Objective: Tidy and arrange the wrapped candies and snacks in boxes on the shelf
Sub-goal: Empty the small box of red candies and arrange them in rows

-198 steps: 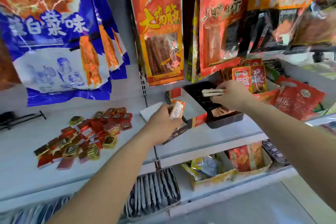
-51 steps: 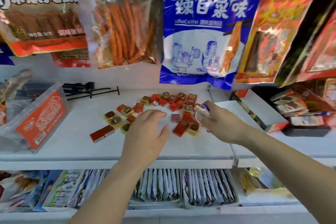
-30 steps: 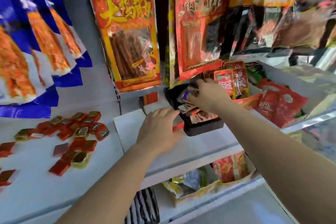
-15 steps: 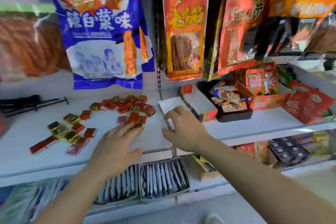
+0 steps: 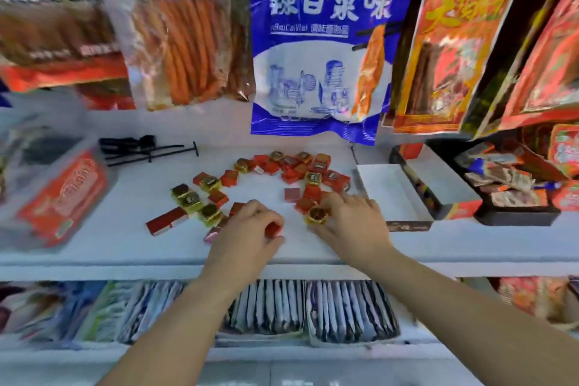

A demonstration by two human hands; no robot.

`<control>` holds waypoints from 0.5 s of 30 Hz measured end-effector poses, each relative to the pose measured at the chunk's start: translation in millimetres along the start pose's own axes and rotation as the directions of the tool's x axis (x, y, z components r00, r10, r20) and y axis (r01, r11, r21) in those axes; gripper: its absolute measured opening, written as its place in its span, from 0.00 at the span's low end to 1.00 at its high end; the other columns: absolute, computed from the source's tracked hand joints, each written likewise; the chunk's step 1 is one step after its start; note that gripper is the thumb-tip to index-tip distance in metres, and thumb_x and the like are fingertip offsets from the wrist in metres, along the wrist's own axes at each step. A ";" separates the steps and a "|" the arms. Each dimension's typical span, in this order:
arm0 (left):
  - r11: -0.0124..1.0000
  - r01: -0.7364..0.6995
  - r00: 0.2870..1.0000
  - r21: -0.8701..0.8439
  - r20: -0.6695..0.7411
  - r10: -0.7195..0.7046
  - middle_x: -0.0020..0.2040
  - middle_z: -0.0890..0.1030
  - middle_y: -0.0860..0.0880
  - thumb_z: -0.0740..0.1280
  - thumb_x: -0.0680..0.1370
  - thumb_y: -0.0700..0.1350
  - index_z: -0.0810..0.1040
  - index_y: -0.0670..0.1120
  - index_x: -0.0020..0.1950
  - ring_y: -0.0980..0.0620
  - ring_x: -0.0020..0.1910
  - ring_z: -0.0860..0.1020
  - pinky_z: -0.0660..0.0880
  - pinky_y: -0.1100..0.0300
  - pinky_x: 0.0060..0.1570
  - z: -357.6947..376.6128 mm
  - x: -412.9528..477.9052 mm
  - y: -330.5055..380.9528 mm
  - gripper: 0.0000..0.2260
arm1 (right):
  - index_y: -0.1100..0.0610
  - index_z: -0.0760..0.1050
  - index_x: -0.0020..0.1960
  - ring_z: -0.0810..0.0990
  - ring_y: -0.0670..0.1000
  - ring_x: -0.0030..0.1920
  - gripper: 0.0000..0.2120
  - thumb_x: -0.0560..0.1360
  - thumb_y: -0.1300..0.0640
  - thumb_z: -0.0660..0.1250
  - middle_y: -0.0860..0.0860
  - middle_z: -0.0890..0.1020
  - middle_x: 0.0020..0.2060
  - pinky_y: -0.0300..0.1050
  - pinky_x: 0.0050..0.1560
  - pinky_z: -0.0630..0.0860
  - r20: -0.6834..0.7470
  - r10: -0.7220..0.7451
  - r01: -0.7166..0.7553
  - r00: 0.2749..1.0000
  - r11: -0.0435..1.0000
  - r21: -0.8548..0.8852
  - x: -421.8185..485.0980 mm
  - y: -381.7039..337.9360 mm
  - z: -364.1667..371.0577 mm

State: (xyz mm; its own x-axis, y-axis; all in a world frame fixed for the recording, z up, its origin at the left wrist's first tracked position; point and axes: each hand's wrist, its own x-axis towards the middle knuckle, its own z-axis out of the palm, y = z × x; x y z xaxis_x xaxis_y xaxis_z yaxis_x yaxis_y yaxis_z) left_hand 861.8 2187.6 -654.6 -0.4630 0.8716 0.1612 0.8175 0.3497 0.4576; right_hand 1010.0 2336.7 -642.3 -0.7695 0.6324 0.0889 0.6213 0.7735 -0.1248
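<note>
Several small red and gold wrapped candies (image 5: pixel 291 168) lie scattered on the white shelf (image 5: pixel 131 241). My left hand (image 5: pixel 247 238) is at the near edge of the pile, fingers curled round a red candy (image 5: pixel 273 228). My right hand (image 5: pixel 351 226) is beside it, fingers curled over a gold-wrapped candy (image 5: pixel 317 215). An open white-lined box (image 5: pixel 391 194) stands empty just right of the pile. A black tray (image 5: pixel 517 213) with brown wrapped snacks sits further right.
Large snack bags hang above, a blue one (image 5: pixel 322 41) in the middle. A clear tub with a red label (image 5: pixel 65 197) lies at the left. Black hooks (image 5: pixel 141 149) lie at the shelf back. Boxes of sachets (image 5: pixel 307 310) fill the shelf below.
The view swung back left over the candy pile. Both hands, open over the shelf half a second ago, have closed on candies at the pile's near edge.
</note>
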 end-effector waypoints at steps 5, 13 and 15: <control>0.998 0.048 0.994 0.034 -0.097 -0.044 0.58 0.73 0.55 0.69 0.76 0.45 0.78 0.54 0.56 0.52 0.58 0.73 0.73 0.58 0.55 6.6 20.5 7.0 0.10 | 0.49 0.75 0.61 0.77 0.55 0.56 0.20 0.74 0.40 0.62 0.48 0.80 0.53 0.52 0.57 0.68 -0.063 -0.075 0.077 0.995 0.997 0.028 -1.8 9.6 3.4; 0.999 0.010 0.994 0.032 -0.107 -0.007 0.73 0.71 0.55 0.64 0.80 0.51 0.67 0.56 0.73 0.51 0.71 0.68 0.69 0.49 0.69 24.9 74.0 46.2 0.21 | 0.50 0.69 0.68 0.74 0.53 0.63 0.18 0.80 0.46 0.61 0.48 0.75 0.64 0.50 0.61 0.72 -0.071 -0.135 0.140 0.988 0.987 0.073 47.0 63.7 -24.0; 0.998 -0.004 1.000 0.056 -0.020 0.006 0.77 0.64 0.56 0.63 0.81 0.51 0.62 0.58 0.77 0.50 0.76 0.62 0.63 0.47 0.74 29.4 91.4 44.6 0.24 | 0.47 0.67 0.68 0.76 0.51 0.61 0.19 0.79 0.46 0.63 0.46 0.76 0.64 0.50 0.60 0.75 0.049 -0.164 0.156 0.985 0.977 0.147 52.9 62.9 -19.5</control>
State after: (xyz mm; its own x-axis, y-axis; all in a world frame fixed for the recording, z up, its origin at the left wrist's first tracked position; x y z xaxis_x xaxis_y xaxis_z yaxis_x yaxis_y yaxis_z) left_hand 866.0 2292.9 -645.2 -0.4653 0.8664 0.1814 0.8374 0.3645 0.4072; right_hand 1011.3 2419.6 -626.3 -0.8674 0.4939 0.0601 0.4653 0.8480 -0.2536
